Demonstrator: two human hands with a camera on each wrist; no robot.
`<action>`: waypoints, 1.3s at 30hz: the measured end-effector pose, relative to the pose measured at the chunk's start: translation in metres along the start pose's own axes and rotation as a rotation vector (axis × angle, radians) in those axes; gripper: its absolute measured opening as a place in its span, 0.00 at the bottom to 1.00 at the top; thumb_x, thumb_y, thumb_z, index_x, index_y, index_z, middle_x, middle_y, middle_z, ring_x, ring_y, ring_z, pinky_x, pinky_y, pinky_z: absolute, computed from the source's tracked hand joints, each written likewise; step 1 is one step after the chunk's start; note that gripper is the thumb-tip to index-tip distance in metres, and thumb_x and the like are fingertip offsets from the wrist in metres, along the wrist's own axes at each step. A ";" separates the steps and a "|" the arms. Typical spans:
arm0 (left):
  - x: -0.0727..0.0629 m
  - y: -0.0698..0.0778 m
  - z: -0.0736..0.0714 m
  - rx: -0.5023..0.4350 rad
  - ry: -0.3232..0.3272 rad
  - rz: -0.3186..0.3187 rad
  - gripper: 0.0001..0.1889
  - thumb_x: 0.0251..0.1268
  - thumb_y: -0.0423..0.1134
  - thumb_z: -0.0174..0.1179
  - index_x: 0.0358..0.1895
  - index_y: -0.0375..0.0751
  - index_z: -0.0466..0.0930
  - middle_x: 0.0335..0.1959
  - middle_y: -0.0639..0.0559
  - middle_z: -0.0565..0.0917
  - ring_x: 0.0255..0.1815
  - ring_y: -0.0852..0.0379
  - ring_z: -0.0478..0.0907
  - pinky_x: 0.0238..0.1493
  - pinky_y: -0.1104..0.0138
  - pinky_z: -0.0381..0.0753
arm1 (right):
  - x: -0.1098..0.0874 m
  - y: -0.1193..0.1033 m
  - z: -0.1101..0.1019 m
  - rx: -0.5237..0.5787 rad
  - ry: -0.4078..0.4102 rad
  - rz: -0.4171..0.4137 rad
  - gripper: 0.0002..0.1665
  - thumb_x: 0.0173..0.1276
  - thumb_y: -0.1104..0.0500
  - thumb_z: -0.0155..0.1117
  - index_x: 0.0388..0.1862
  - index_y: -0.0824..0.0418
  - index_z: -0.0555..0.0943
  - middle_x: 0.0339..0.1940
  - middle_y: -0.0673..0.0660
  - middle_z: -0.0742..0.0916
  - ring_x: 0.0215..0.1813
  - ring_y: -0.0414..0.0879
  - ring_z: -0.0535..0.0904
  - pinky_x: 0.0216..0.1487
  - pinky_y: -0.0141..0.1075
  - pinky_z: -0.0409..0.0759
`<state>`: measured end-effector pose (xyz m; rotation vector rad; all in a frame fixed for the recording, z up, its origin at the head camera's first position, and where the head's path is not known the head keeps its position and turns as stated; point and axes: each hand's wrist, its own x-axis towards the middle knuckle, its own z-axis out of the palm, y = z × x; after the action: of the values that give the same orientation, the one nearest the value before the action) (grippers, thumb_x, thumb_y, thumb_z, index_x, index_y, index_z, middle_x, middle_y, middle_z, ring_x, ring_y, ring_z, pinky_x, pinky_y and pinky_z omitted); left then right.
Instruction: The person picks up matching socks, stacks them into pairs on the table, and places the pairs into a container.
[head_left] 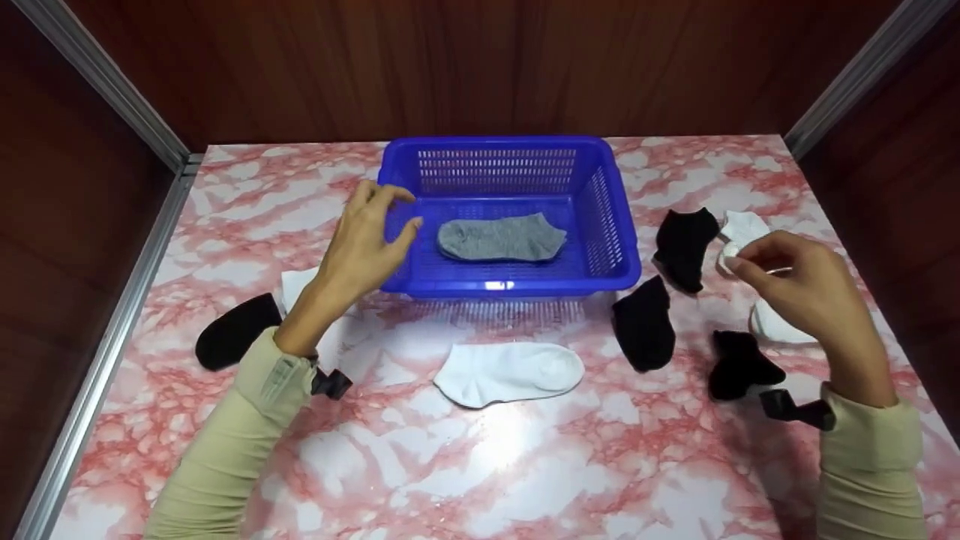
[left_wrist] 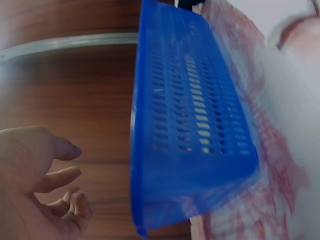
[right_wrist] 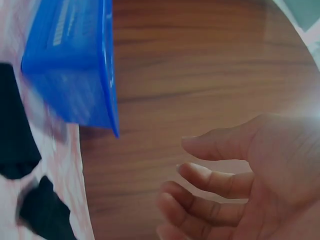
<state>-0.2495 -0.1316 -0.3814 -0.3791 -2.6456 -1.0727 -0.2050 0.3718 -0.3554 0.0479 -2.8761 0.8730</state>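
Note:
My left hand (head_left: pixel 364 244) hovers by the left rim of a blue plastic basket (head_left: pixel 517 286), fingers loosely bent with a gap to the thumb. A grey sock (head_left: pixel 499 238) lies flat inside the basket. Over on the right, my right hand (head_left: pixel 806 281) is above a white sock (head_left: pixel 745 225), partly covering it in the head view. The right wrist view shows this hand's thumb (right_wrist: pixel 215 143) apart from the fingers and nothing between them. Another white sock (head_left: pixel 784 326) is half hidden below that hand.
A white sock (head_left: pixel 510 373) lies in front of the basket. Three black socks, one nearest the basket (head_left: pixel 645 326), are spread at the right. Left of the basket lie a black sock (head_left: pixel 238 331) and a partly hidden white sock (head_left: pixel 296 285). Wooden panels (head_left: pixel 487 67) enclose the table.

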 end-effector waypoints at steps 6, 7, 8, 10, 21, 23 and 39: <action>0.009 -0.021 0.003 0.036 0.052 -0.065 0.23 0.74 0.41 0.64 0.66 0.34 0.76 0.62 0.35 0.69 0.67 0.38 0.67 0.70 0.49 0.71 | 0.000 0.023 -0.011 -0.045 -0.012 0.054 0.22 0.71 0.40 0.70 0.45 0.57 0.87 0.34 0.21 0.79 0.37 0.11 0.71 0.38 0.16 0.68; 0.011 -0.024 0.003 0.044 0.056 -0.083 0.24 0.74 0.41 0.64 0.67 0.34 0.75 0.63 0.35 0.68 0.68 0.38 0.66 0.71 0.48 0.70 | 0.001 0.027 -0.013 -0.050 -0.017 0.064 0.23 0.71 0.39 0.70 0.46 0.58 0.86 0.34 0.21 0.79 0.38 0.11 0.70 0.38 0.17 0.68; 0.012 -0.027 0.004 0.048 0.060 -0.099 0.25 0.73 0.42 0.64 0.68 0.34 0.74 0.65 0.35 0.68 0.69 0.37 0.65 0.72 0.47 0.69 | 0.001 0.031 -0.015 -0.053 -0.023 0.074 0.23 0.71 0.39 0.70 0.47 0.58 0.86 0.35 0.23 0.80 0.38 0.11 0.70 0.38 0.18 0.67; 0.014 -0.033 0.005 0.043 0.056 -0.136 0.28 0.73 0.43 0.64 0.70 0.34 0.72 0.67 0.34 0.67 0.71 0.35 0.64 0.74 0.46 0.68 | 0.001 0.040 -0.017 -0.063 -0.036 0.096 0.25 0.71 0.39 0.69 0.50 0.59 0.86 0.40 0.34 0.87 0.40 0.13 0.69 0.39 0.21 0.67; 0.026 -0.047 0.017 -0.017 -0.033 -0.261 0.38 0.74 0.47 0.62 0.80 0.35 0.60 0.77 0.31 0.60 0.78 0.37 0.67 0.79 0.46 0.69 | 0.000 0.077 -0.021 -0.105 -0.121 0.228 0.40 0.76 0.39 0.62 0.66 0.72 0.75 0.68 0.78 0.78 0.67 0.73 0.72 0.47 0.42 0.73; 0.027 -0.048 0.020 -0.021 -0.033 -0.265 0.39 0.74 0.46 0.62 0.81 0.35 0.59 0.79 0.30 0.56 0.80 0.36 0.64 0.80 0.46 0.68 | 0.000 0.084 -0.020 -0.115 -0.142 0.240 0.43 0.76 0.38 0.62 0.69 0.74 0.73 0.71 0.80 0.75 0.69 0.77 0.70 0.52 0.56 0.75; 0.028 -0.052 0.029 -0.031 -0.151 -0.310 0.43 0.74 0.37 0.57 0.86 0.36 0.45 0.85 0.31 0.53 0.88 0.32 0.44 0.88 0.46 0.48 | -0.009 0.132 0.000 -0.161 -0.230 0.330 0.55 0.73 0.41 0.66 0.76 0.81 0.56 0.68 0.90 0.67 0.66 0.84 0.66 0.64 0.71 0.67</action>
<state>-0.2977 -0.1432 -0.4257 -0.0560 -2.8929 -1.2185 -0.2051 0.4812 -0.4289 -0.3763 -3.2193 0.7192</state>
